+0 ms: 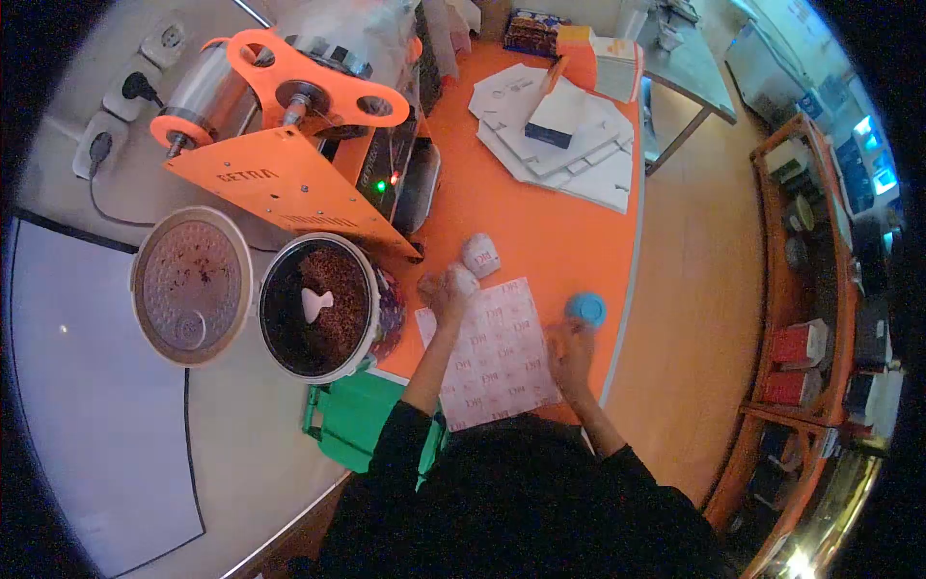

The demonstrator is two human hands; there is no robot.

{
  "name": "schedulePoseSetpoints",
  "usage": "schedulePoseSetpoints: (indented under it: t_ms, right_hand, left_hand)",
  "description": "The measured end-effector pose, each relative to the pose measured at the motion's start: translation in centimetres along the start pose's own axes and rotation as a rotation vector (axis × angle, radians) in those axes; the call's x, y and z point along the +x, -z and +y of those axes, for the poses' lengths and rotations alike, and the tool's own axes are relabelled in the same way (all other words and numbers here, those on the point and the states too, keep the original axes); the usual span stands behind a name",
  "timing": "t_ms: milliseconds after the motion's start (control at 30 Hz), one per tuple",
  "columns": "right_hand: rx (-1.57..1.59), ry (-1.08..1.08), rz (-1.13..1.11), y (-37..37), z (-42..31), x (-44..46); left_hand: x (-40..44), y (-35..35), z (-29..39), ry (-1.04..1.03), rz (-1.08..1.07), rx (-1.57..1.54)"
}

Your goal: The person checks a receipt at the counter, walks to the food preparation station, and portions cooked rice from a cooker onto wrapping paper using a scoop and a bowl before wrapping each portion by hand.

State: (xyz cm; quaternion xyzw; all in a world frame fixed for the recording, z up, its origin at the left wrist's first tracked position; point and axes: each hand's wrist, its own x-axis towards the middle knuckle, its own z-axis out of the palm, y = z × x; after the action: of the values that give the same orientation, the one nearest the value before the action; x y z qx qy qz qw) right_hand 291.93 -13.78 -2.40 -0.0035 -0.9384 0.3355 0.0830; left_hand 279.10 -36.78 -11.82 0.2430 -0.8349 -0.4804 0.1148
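On the orange table lies a printed paper sheet (497,357) in front of my body. My left hand (447,294) is at the sheet's upper left corner, its fingers closed round a small paper-wrapped bundle (465,281). A second wrapped bundle (480,254) rests just beyond it. My right hand (572,355) is beside the sheet's right edge, just below a round blue object (585,310); blur hides its fingers and whether they touch that object. Left of my left hand stands a round tub (388,314) of dark crumbly material with a white scoop (316,305) in it.
An orange machine (289,198) with lit indicators stands at the upper left. The tub's round lid (193,287) lies farther left. A green container (359,420) is below the tub. White sheets (603,159) and a small box (555,114) lie farther back. Shelves (796,280) stand right.
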Motion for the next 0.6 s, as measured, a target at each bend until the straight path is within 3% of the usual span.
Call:
schedulePoseSetpoints:
  t_ms: [33, 67, 133, 200, 267, 433, 467, 533, 567, 600]
  right_hand:
    - [-0.111, -0.019, 0.108, 1.6, -0.9, 1.3]
    - [-0.109, -0.019, 0.108, 2.6, -1.5, 2.4]
    - [-0.523, -0.079, 0.256, 4.0, -2.3, 3.9]
    - [-0.552, -0.151, 0.197, 2.2, 0.7, 3.5]
    - [-0.583, -0.217, 0.138, 1.5, 2.8, 3.4]
    - [-0.110, -0.360, 0.010, 2.3, 2.7, 4.0]
    - [-0.112, -0.353, 0.012, 3.0, 1.1, 4.3]
    - [0.323, -0.501, -0.179, 3.8, -2.2, 4.9]
    - [0.319, -0.489, -0.181, 3.2, -3.0, 4.8]
    - [0.517, -0.537, -0.295, 2.4, -3.6, 4.7]
  left_hand:
    - [-0.5, 0.5, 0.4, 0.036, 0.015, -0.014]
    - [-1.2, 0.6, 0.5, 0.068, 0.007, 0.161]
    - [-2.4, 0.5, 0.6, 0.100, 0.001, 0.335]
    - [-3.0, 0.1, 0.5, 0.157, 0.020, -0.185]
    - [-2.6, -0.3, 0.1, 0.160, -0.043, -0.237]
    - [-2.7, 3.1, 5.8, 0.086, -0.268, -0.593]
    - [-3.3, 4.4, 7.4, 0.182, -0.302, -0.554]
    - [-4.4, 5.2, 7.3, 0.279, -0.331, -0.522]
    - [-5.5, 5.0, 6.0, -0.133, -0.401, -0.309]
    - [-6.4, 5.2, 4.5, -0.332, -0.429, -0.189]
